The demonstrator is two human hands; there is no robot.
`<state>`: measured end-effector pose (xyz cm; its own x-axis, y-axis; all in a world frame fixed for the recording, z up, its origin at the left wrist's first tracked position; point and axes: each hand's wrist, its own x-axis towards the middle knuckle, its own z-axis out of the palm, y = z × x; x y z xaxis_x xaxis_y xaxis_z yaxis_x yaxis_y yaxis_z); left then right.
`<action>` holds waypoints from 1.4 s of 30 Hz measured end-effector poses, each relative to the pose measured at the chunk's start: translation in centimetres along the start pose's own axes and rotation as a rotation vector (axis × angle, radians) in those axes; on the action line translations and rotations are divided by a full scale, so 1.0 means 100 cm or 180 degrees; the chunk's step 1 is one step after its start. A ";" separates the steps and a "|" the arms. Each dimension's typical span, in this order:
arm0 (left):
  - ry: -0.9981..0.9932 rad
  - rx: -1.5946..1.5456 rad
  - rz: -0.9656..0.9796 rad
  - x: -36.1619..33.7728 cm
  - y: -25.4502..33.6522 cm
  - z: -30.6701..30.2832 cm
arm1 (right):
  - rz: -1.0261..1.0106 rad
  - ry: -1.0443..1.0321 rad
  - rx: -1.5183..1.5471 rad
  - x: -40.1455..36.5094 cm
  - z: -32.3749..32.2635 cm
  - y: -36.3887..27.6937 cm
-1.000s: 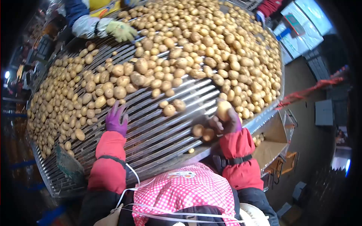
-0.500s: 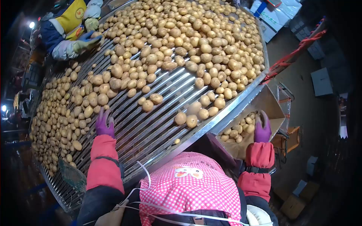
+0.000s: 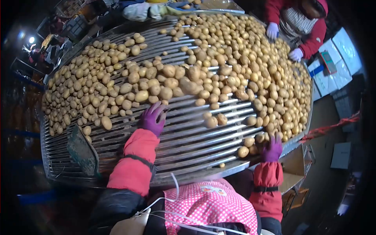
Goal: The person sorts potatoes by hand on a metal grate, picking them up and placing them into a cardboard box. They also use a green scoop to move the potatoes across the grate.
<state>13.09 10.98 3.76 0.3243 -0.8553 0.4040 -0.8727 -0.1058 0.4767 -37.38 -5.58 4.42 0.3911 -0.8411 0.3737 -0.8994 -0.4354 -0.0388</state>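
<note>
Loose potatoes (image 3: 165,93) cover much of a slatted metal sorting table (image 3: 184,147). My left hand (image 3: 153,118), in a purple glove, is low over the slats with its fingers apart, the tips right at the near edge of the middle row of potatoes. At the table's front right edge, my right hand (image 3: 273,149), also gloved in purple, has its fingers stretched toward several potatoes (image 3: 243,151) there. One small potato (image 3: 222,165) lies alone near the front rim. A cardboard box (image 3: 293,166) stands beyond the rim, partly hidden by my right arm.
A worn green board (image 3: 83,152) stands on the slats at the left. Across the table, a person in red sleeves (image 3: 313,41) reaches into the potatoes with gloved hands. Another person's sleeve (image 3: 136,11) shows at the far edge. White boxes (image 3: 338,62) are stacked at the right.
My view has turned left. My right hand has moved from over the cardboard box to the potatoes at the table's edge. My left hand stays beside the middle potatoes, its fingers more bent.
</note>
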 end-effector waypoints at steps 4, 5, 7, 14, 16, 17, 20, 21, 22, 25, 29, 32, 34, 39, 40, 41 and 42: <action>0.1505 0.0568 -0.0709 0.019 -0.002 -0.023 | 0.0660 -0.0894 0.0560 -0.004 -0.041 -0.085; 0.1247 0.1268 -0.1025 0.031 -0.013 -0.021 | 0.0639 -0.0827 0.0486 -0.003 -0.040 -0.092; 0.0817 0.1583 -0.1256 0.062 -0.015 -0.007 | 0.0605 -0.0535 0.0395 -0.004 -0.029 -0.090; 0.0373 0.1321 0.0233 0.116 0.062 0.055 | 0.0921 -0.0117 0.0565 -0.009 -0.009 -0.082; -0.0265 0.0525 -0.0075 0.120 0.111 0.077 | 0.0880 -0.0023 0.0538 -0.011 -0.006 -0.081; -0.0607 -0.0078 -0.0090 0.115 0.133 0.090 | 0.0910 -0.0037 0.0549 -0.011 -0.007 -0.082; -0.1621 -0.1160 0.0164 0.088 0.199 0.111 | 0.0916 -0.0053 0.0674 -0.009 -0.011 -0.080; -0.1933 -0.1019 0.0449 0.084 0.219 0.108 | 0.0912 -0.0013 0.0647 -0.009 -0.012 -0.080; -0.2172 -0.0059 0.0986 0.084 0.236 0.091 | 0.0893 0.0027 0.0645 -0.008 -0.011 -0.082; -0.1530 -0.1001 0.0885 0.079 0.220 0.095 | 0.0829 -0.0052 0.0646 -0.011 -0.009 -0.077; -0.0277 -0.2418 -0.0201 0.147 0.137 0.106 | 0.0767 0.0034 0.0563 -0.008 -0.011 -0.079; -0.0398 0.0613 0.0953 0.214 0.072 0.107 | 0.0742 0.0025 0.0703 -0.003 -0.014 -0.079; -0.0895 0.0311 0.0681 0.231 0.056 0.132 | 0.0632 0.0235 0.0704 -0.006 -0.006 -0.075; -0.0930 0.0502 0.0470 0.224 0.092 0.113 | 0.0894 0.0153 0.1488 -0.008 -0.009 -0.071; -0.0976 0.0301 0.0327 0.220 0.097 0.095 | 0.1078 0.0088 0.2384 -0.006 -0.004 -0.061; -0.0773 -0.0826 0.0138 0.212 0.089 0.086 | 0.2366 -0.0134 0.3075 0.018 -0.026 -0.079; -0.0598 -0.1962 -0.0033 0.201 0.075 0.078 | 0.1735 -0.0326 0.2273 0.022 0.000 -0.056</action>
<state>10.16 -10.96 9.36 0.2134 -0.9359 0.2801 -0.4819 0.1486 0.8635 -31.50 -4.98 5.48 -0.0074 -0.9986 0.0520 -0.6430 -0.0351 -0.7651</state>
